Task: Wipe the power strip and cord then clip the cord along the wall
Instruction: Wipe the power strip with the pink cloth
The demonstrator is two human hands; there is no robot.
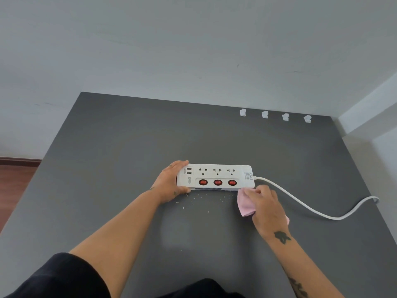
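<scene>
A white power strip point(216, 177) with three red switches lies in the middle of the grey table point(129, 136). My left hand point(169, 182) grips its left end. My right hand point(265, 208) holds a folded pink cloth point(245, 204) pressed against the strip's near right corner. The white cord point(305, 204) leaves the strip's right end, curves toward me and runs off the table's right edge. Several white cord clips point(264, 114) stand in a row at the table's far right edge, by the wall.
Small white crumbs point(194, 200) are scattered on the table just in front of the strip. A pale wall point(193, 50) rises behind the table, with a corner ledge at the right. Wooden floor point(15, 181) shows at the left.
</scene>
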